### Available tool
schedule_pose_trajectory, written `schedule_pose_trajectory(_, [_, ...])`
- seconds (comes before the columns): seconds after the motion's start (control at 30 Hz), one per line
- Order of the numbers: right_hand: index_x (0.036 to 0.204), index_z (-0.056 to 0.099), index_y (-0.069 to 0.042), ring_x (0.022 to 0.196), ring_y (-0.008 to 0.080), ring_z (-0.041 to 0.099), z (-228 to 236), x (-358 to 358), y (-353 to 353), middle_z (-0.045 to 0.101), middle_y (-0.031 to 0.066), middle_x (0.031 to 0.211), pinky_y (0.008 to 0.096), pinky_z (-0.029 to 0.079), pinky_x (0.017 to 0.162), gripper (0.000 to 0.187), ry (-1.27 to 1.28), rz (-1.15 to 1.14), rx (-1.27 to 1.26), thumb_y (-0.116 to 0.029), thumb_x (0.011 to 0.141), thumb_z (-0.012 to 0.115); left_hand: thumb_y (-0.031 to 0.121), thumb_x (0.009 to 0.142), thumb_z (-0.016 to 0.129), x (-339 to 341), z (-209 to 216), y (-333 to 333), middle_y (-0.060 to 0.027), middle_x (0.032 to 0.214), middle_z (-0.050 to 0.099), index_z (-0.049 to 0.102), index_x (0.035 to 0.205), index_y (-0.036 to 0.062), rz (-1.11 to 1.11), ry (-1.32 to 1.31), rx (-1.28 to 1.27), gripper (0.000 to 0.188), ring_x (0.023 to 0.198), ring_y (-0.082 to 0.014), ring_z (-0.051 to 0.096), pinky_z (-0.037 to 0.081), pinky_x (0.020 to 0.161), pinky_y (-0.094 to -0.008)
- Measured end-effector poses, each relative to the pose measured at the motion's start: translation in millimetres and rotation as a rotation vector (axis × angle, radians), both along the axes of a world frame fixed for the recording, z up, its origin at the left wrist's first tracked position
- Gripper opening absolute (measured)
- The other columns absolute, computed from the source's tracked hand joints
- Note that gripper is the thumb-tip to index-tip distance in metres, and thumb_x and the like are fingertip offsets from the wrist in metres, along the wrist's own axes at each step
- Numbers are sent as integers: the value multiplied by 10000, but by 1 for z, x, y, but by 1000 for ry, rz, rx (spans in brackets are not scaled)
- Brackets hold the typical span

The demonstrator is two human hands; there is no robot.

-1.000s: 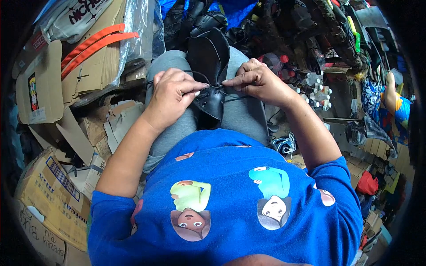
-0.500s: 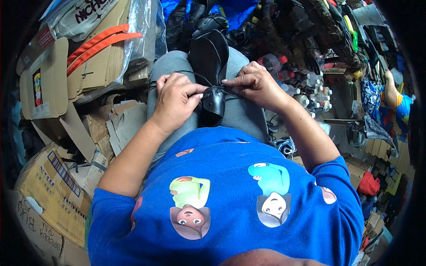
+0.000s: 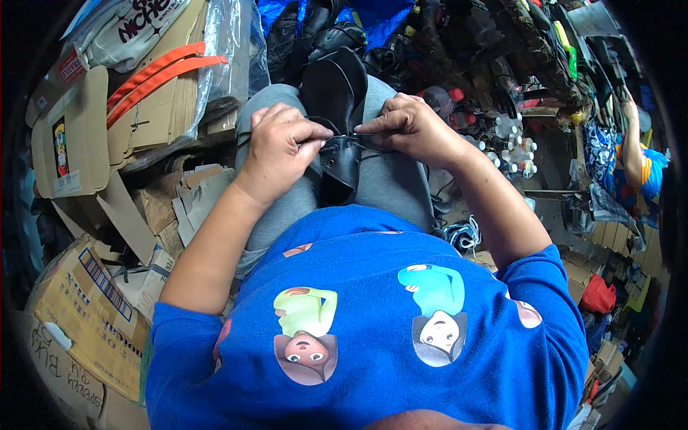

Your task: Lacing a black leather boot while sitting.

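A black leather shoe (image 3: pixel 333 84) rests lengthwise on my lap between my grey-clad thighs. Its nearer part carries eyelets, and a thin dark shoelace (image 3: pixel 344 136) crosses it at the middle. My left hand (image 3: pixel 279 147) pinches the lace at the shoe's left side, thumb against forefinger. From the other side my right hand (image 3: pixel 407 130) grips the lace too, its forefinger pointing inward along it. The fingertips of both hands are close together over the shoe. Loose lace runs out past each hand; its ends are partly hidden.
Cardboard sheets and boxes (image 3: pixel 79 132) crowd the left, with orange strips (image 3: pixel 161 75) on top. More black shoes (image 3: pixel 337 36) lie ahead by a blue sheet. Plastic bottles (image 3: pixel 512 143) stand to the right. Another person's arm (image 3: pixel 632 140) shows at the far right.
Both hands still hold the lace. The shoe's eyelet part has tilted slightly, and the fingertips have risen a little. At the far right, the other person's arm has swung up.
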State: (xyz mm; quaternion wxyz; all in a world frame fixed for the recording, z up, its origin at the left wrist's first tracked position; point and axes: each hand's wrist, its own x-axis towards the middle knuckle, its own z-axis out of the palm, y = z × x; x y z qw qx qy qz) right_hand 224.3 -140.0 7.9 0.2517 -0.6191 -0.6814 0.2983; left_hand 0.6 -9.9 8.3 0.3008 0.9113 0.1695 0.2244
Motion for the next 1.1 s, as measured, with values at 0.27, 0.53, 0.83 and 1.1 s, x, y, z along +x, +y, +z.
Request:
schedule_pose_trajectory(0.27, [1021,717,-134,758,165,528,2,-2,3,596,21,746,307,431,744,282,234,-85,-77,-106,741,734,59,684,680,-3,-10,-4,-12,756,608,715,824,117,-6,42,-114,156,846,-188,549,354,857,-328])
schedule_pose_trajectory(0.53, [1009,714,-102,727,131,610,-6,-14,4,680,64,798,299,497,711,283,223,-165,-31,-75,728,737,87,696,678,5,-7,-22,-6,792,633,685,861,119,115,148,-68,168,868,-191,559,304,906,-363])
schedule_pose_trajectory(0.83, [867,696,-23,693,67,595,-8,-16,13,683,21,744,231,483,692,143,565,-275,-310,-75,745,748,84,690,679,14,-11,-22,0,779,636,676,795,126,165,94,-156,113,861,-180,572,327,866,-357])
schedule_pose_trajectory(1.1, [744,659,-51,841,127,524,-8,14,2,561,8,820,273,418,772,151,526,-243,-249,-149,741,773,109,697,686,-8,0,-9,-22,790,627,658,748,96,98,63,-131,59,857,-223,563,348,830,-364])
